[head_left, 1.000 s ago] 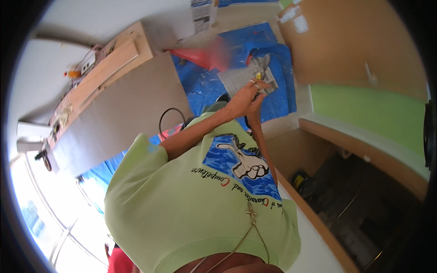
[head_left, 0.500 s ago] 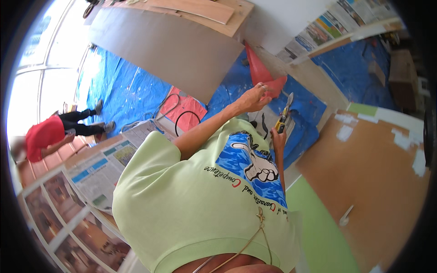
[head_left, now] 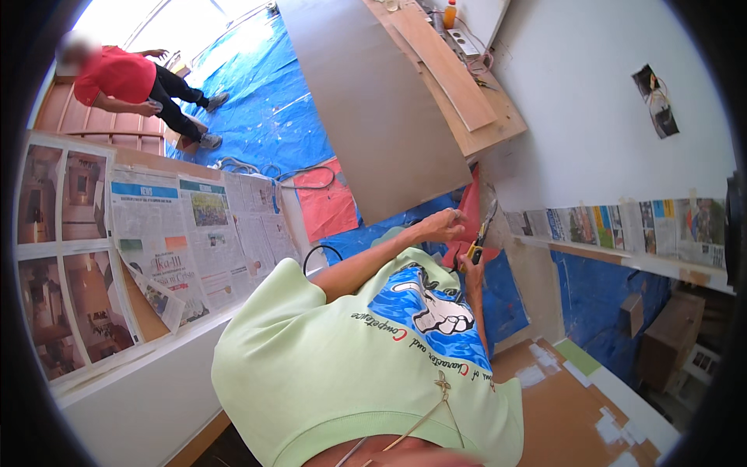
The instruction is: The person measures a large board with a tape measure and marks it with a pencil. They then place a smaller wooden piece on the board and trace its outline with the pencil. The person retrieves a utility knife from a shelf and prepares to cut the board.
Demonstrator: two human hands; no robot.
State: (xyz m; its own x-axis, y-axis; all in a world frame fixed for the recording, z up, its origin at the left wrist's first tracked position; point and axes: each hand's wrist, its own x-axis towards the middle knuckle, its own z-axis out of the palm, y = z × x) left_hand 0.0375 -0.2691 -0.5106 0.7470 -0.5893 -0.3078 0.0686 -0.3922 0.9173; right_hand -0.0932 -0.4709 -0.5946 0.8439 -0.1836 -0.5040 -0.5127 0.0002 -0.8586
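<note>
My right hand (head_left: pixel 472 271) is closed around the yellow and black handle of a pair of tin snips (head_left: pixel 476 247), their metal blades pointing away from me. My left hand (head_left: pixel 442 225) hovers just left of the blades, its fingers loosely bent and apart, with nothing visible in them. Beyond both hands stands a large grey-brown sheet (head_left: pixel 373 109), its near corner close to my left hand. Red sheeting (head_left: pixel 471 204) shows behind the snips.
A workbench (head_left: pixel 498 128) carrying a wooden plank (head_left: pixel 443 70) stands beyond. Blue tarp (head_left: pixel 264 93) and a red sheet (head_left: pixel 327 204) cover floor, with cables over them. At far left stands a person in red (head_left: pixel 128 78). Newspaper-covered panel (head_left: pixel 171 233) lies left; a brown board (head_left: pixel 560 405) lies right.
My view has swung, bringing more of the bench, white wall and newspaper panel into sight. The snips stay in my right hand. The person in red has moved an arm outward.
</note>
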